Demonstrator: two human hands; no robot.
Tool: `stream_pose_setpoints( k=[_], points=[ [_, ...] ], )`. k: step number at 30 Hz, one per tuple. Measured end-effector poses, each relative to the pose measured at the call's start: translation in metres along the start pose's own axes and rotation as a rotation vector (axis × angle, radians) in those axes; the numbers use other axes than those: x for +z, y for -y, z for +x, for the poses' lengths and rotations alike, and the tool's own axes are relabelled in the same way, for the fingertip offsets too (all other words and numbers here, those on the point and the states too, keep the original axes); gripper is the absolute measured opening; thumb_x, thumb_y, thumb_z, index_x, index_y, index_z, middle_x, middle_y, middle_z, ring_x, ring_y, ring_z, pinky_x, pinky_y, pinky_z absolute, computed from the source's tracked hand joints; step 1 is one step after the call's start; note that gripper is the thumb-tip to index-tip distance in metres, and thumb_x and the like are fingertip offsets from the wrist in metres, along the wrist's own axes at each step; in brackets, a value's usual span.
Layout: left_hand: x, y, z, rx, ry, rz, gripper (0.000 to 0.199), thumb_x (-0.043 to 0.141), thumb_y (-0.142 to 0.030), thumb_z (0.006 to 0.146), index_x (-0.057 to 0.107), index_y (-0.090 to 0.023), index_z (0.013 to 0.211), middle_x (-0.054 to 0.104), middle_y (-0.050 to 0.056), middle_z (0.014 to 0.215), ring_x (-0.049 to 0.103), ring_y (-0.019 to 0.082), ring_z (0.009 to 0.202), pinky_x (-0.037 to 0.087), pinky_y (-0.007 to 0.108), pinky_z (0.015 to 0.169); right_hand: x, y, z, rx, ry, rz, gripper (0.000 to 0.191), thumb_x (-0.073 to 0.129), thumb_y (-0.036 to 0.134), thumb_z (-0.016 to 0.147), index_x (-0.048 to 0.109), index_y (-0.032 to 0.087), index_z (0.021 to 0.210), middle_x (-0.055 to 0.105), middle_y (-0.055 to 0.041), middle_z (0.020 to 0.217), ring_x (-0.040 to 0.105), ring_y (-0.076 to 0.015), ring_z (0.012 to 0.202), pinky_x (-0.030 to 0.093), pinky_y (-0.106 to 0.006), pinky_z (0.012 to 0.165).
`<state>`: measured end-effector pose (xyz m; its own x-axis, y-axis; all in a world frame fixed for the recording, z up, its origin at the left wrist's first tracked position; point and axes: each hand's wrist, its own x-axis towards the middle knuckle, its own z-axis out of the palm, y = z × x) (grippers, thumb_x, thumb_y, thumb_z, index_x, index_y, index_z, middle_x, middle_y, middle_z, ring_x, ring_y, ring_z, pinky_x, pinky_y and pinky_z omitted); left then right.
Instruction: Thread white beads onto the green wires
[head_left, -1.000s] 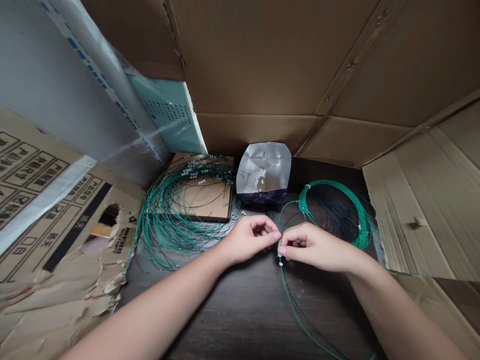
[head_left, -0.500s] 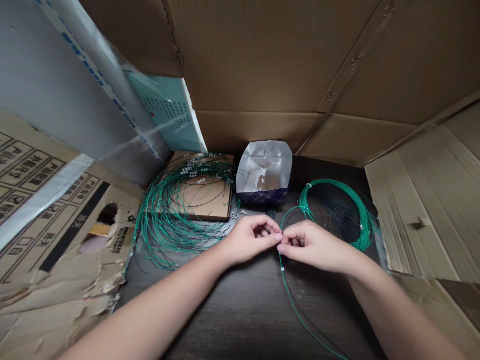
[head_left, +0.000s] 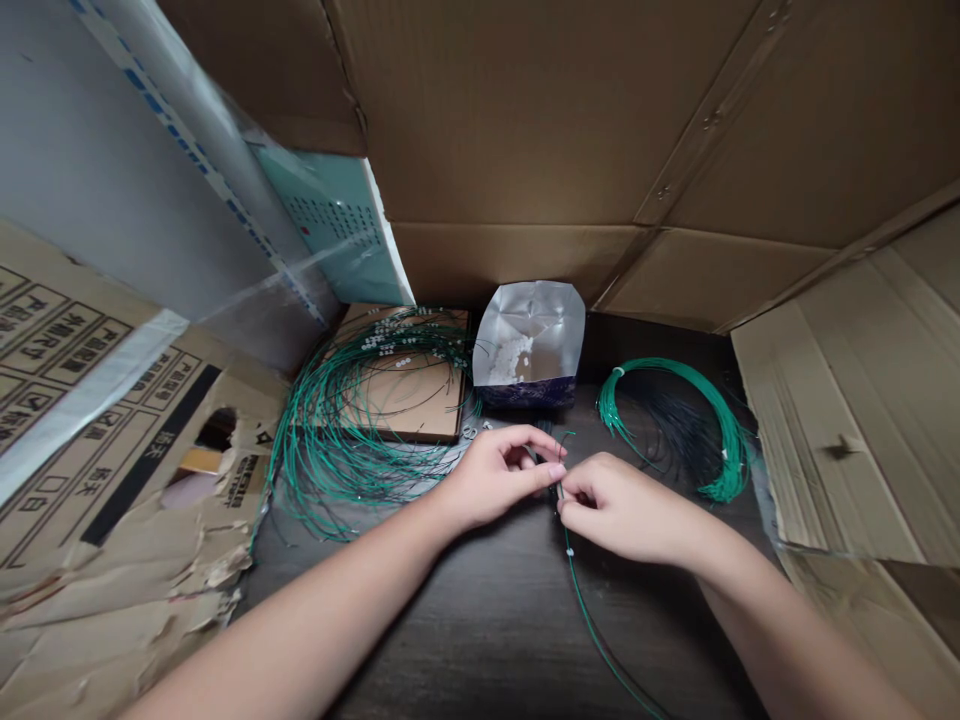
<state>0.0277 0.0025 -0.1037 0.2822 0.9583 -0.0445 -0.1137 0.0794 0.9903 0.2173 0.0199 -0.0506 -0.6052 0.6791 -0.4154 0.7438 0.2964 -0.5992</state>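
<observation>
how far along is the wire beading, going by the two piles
Done, it seems: the left pile of green wires carries white beads. In hand: left hand and right hand pinch one green wire at the fingertips. Left: the right coil shows hardly any beads, and the foil bag holds white beads.

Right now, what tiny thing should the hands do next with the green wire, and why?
Probably slide the white bead further down the wire. The left hand and right hand pinch the wire's end together, the bead sits just below the right hand, and more beads wait in the foil bag.
</observation>
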Motion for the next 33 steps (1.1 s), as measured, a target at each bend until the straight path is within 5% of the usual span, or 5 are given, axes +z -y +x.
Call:
stream_pose_setpoints(
  k=[8,12,16,26,33],
  points=[
    [0.001,-0.004,0.001,-0.086,-0.033,-0.074,0.036,0.085,-0.047,0.076,0.074,-0.014,0.087,0.066,0.001,0.068,0.055,0.01,0.052,0.044,0.021,0.045,-0.001,-0.009,0.002,-0.107,-0.078,0.02,0.033,0.056,0.028,0.09,0.049,0.018,0.059,0.044,0.0041,0.054,0.035,-0.0092,0.053,0.023,-0.029,0.053],
    [0.001,-0.004,0.002,-0.084,-0.022,-0.124,0.044,0.088,-0.05,0.073,0.072,-0.013,0.089,0.063,-0.002,0.066,0.052,0.008,0.05,0.045,0.02,0.045,-0.009,-0.012,0.003,-0.173,-0.334,0.226,0.033,0.06,0.043,0.096,0.067,0.019,0.076,0.066,-0.0015,0.07,0.054,-0.0136,0.062,0.039,-0.027,0.058],
    [0.0,-0.005,0.002,-0.085,-0.009,-0.151,0.053,0.092,-0.054,0.067,0.068,-0.013,0.089,0.061,-0.004,0.066,0.051,0.007,0.05,0.044,0.019,0.045,-0.01,-0.011,0.005,-0.25,-0.531,0.382,0.023,0.069,0.041,0.092,0.075,0.019,0.098,0.073,-0.0059,0.087,0.065,-0.0176,0.073,0.05,-0.029,0.063],
    [0.001,-0.007,0.001,-0.1,0.062,-0.111,0.05,0.091,-0.055,0.069,0.067,-0.014,0.084,0.06,-0.004,0.062,0.052,0.008,0.052,0.045,0.022,0.051,-0.005,-0.006,0.008,-0.3,-0.645,0.387,0.016,0.067,0.031,0.093,0.07,0.02,0.082,0.072,-0.0061,0.087,0.068,-0.0191,0.079,0.054,-0.03,0.068],
    [0.001,-0.008,0.001,-0.093,0.057,-0.12,0.044,0.092,-0.048,0.07,0.069,-0.012,0.08,0.059,-0.005,0.06,0.051,0.007,0.052,0.043,0.02,0.053,-0.007,-0.001,0.007,-0.352,-0.542,0.38,0.019,0.07,0.033,0.094,0.076,0.019,0.082,0.075,-0.0066,0.089,0.07,-0.0186,0.081,0.055,-0.03,0.071]
  ],
)
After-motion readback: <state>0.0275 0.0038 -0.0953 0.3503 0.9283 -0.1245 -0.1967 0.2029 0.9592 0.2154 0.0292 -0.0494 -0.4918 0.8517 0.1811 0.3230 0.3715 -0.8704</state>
